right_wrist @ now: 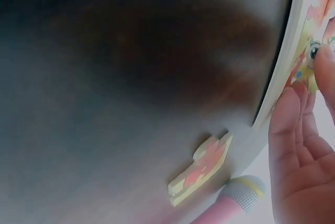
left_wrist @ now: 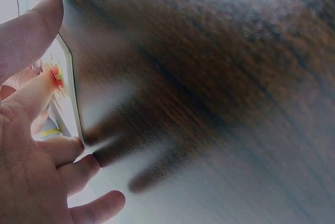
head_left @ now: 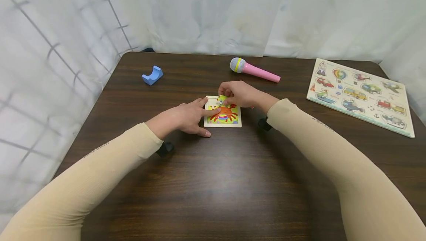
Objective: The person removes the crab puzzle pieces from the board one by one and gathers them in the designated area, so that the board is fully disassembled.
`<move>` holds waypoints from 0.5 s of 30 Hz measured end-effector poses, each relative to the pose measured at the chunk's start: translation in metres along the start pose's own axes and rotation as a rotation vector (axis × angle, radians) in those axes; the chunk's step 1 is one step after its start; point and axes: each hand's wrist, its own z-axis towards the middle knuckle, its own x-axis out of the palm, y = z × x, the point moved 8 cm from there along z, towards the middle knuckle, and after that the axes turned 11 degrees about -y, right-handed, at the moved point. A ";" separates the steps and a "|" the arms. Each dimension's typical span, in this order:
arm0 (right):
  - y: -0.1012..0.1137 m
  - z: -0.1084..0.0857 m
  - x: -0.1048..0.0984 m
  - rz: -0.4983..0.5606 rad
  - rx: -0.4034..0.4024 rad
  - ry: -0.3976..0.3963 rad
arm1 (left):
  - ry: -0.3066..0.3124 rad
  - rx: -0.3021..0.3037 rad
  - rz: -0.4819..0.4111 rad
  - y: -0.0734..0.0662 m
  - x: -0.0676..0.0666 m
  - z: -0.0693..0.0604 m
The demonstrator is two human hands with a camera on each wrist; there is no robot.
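A small wooden jigsaw puzzle [head_left: 222, 119] with a red crab picture lies in its pale square frame on the table. My left hand [head_left: 189, 117] rests at its left side, fingers spread, with the index fingertip touching the crab. In the left wrist view the left hand [left_wrist: 31, 124] has other fingers beside the frame's edge. At the puzzle's upper part my right hand [head_left: 242, 93] pinches a yellow-green puzzle piece [head_left: 221, 101] with an eye on it. The right wrist view shows this eye piece [right_wrist: 313, 54] by the thumb, and a loose puzzle piece [right_wrist: 201, 170] lying outside the frame.
A pink toy microphone [head_left: 259, 72] lies behind the puzzle. At the back left stands a blue curved block [head_left: 153, 76]. A large vehicle puzzle board [head_left: 361, 94] lies at the right of the dark wooden table [head_left: 226, 181]. White curtains [head_left: 213, 15] hang around the table.
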 end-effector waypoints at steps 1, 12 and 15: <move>-0.001 0.000 0.000 0.006 -0.001 0.000 | -0.001 0.000 -0.001 0.000 0.000 0.000; -0.001 -0.008 -0.011 0.041 -0.069 -0.003 | -0.006 0.001 -0.010 0.000 0.000 0.000; -0.005 -0.012 -0.022 0.052 -0.063 -0.051 | -0.008 -0.002 -0.013 0.000 -0.001 -0.001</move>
